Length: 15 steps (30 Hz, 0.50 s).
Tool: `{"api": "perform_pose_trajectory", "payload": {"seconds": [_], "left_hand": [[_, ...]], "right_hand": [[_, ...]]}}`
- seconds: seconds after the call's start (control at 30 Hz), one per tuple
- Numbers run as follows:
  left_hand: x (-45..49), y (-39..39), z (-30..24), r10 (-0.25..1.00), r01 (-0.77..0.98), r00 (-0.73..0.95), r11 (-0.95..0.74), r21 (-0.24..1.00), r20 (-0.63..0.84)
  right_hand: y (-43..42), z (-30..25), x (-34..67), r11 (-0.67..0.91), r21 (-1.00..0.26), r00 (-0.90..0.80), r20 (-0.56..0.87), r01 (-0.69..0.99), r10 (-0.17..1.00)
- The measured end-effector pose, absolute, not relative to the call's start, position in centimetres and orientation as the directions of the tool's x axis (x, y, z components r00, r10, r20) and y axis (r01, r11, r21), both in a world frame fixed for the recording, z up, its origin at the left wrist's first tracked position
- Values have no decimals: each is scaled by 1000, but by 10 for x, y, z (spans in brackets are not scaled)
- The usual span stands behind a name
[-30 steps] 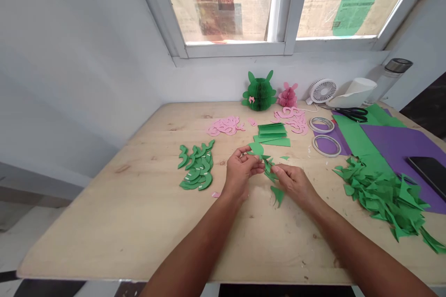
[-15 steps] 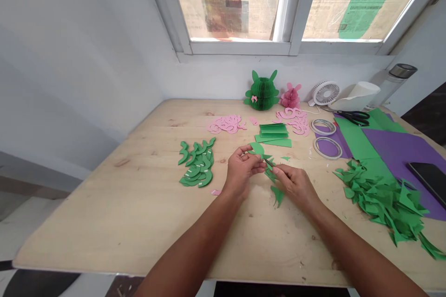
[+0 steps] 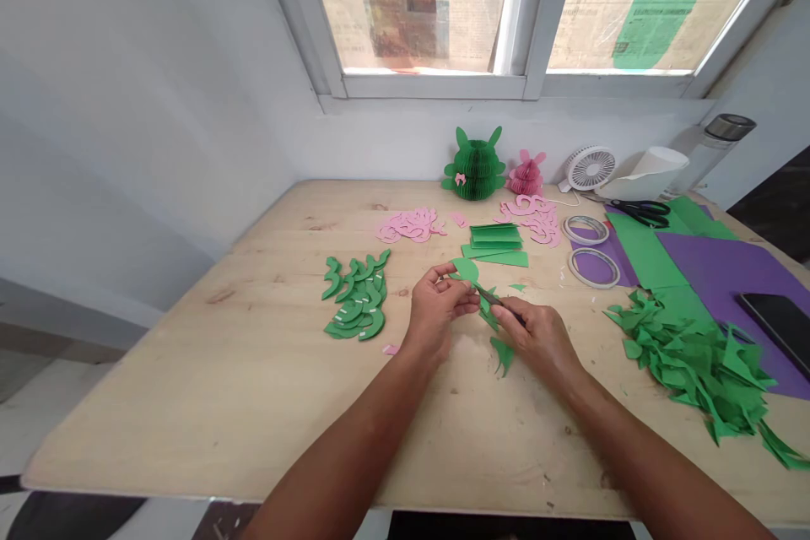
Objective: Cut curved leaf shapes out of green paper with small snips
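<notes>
Between thumb and fingers, my left hand (image 3: 438, 304) pinches a rounded piece of green paper (image 3: 467, 270). My right hand (image 3: 537, 337) is closed on a small pair of scissors (image 3: 506, 306), whose dark blades point left and meet the paper's lower edge by my left fingertips. Green paper scraps (image 3: 502, 354) lie on the table just below the scissors. To the left of my hands is a cluster of curved green paper cutouts (image 3: 358, 304), some with white strips on them.
Pink paper cutouts (image 3: 411, 225) and folded green paper (image 3: 495, 236) lie beyond my hands. At the right are tape rolls (image 3: 593, 268), black scissors (image 3: 642, 212), a scrap heap (image 3: 696, 363) and a phone (image 3: 778, 325). A green honeycomb paper figure (image 3: 477, 169) stands by the wall.
The scissors in my right hand have turned slightly, so more of their blades and dark handle shows. My left hand keeps hold of the green paper in nearly the same place.
</notes>
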<state>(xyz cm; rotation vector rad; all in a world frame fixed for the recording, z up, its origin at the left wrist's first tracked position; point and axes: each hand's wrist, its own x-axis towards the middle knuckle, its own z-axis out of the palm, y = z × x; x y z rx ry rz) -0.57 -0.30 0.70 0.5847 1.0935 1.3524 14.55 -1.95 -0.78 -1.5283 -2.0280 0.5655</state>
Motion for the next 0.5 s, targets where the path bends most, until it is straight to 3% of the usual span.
{"api": "perform_pose_trajectory", "payload": {"seconds": [0.5], "left_hand": [[-4,-3,8,955,-433,-165,156,888,-248]], "right_hand": [[-21,-9,146,236,-624,-197,132,745,971]]}}
